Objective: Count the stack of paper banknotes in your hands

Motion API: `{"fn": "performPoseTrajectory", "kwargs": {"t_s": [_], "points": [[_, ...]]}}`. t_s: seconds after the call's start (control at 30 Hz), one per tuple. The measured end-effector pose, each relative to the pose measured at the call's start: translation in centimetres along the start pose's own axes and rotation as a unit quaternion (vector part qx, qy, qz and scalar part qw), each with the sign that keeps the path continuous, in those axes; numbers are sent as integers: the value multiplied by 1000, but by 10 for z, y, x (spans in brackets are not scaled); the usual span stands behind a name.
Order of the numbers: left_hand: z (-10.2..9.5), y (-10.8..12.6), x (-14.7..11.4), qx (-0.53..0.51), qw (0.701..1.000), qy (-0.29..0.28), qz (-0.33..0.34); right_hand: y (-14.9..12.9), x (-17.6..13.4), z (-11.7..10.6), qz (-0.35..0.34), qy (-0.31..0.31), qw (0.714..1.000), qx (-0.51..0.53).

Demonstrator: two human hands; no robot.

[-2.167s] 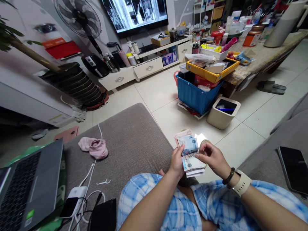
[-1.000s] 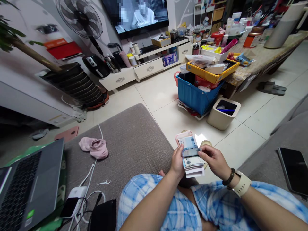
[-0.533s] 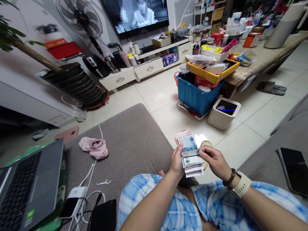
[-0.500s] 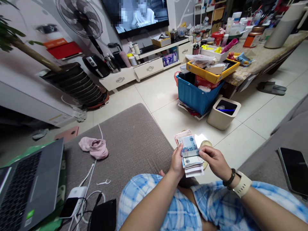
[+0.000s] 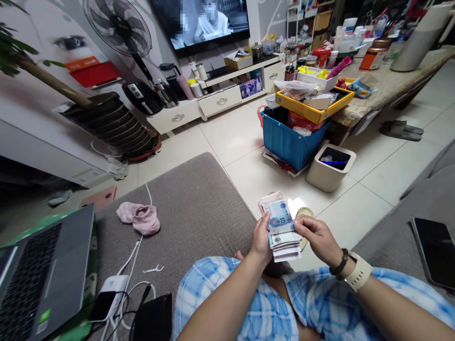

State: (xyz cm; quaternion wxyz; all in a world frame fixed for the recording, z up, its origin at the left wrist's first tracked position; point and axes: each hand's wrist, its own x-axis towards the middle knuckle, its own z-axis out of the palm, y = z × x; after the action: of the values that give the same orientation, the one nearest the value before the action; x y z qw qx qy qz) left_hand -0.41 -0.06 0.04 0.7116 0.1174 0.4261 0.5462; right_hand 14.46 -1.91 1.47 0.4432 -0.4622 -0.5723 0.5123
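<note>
A stack of banknotes is fanned out above my lap, gripped along its left side by my left hand. The top note is blue and marked 10; pinkish notes stick out behind it at the upper left. My right hand pinches the right edge of the blue note between thumb and fingers. Beneath the notes and behind my right hand, a round gold-coloured object and something white partly show. Which lower notes my left fingers reach is hidden.
On the grey sofa seat lie pink socks, a white power strip with cables, a black pouch and a laptop. A phone lies at the right. Ahead stand a beige bin and a blue basket.
Almost nothing differs. The top blue note lies slightly flatter, and my right hand has shifted a tiny bit to the right.
</note>
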Motion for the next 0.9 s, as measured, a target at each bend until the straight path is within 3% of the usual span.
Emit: {"fn": "performPoseTrajectory", "kwargs": {"t_s": [0.5,0.9], "points": [[5,2,-4,-14,1000,-16,-7,-3,0,0,-4,-10,1000,2],[5,1,-3,-4,1000,14,8,2,1,2,-14,19,999,-44]]}}
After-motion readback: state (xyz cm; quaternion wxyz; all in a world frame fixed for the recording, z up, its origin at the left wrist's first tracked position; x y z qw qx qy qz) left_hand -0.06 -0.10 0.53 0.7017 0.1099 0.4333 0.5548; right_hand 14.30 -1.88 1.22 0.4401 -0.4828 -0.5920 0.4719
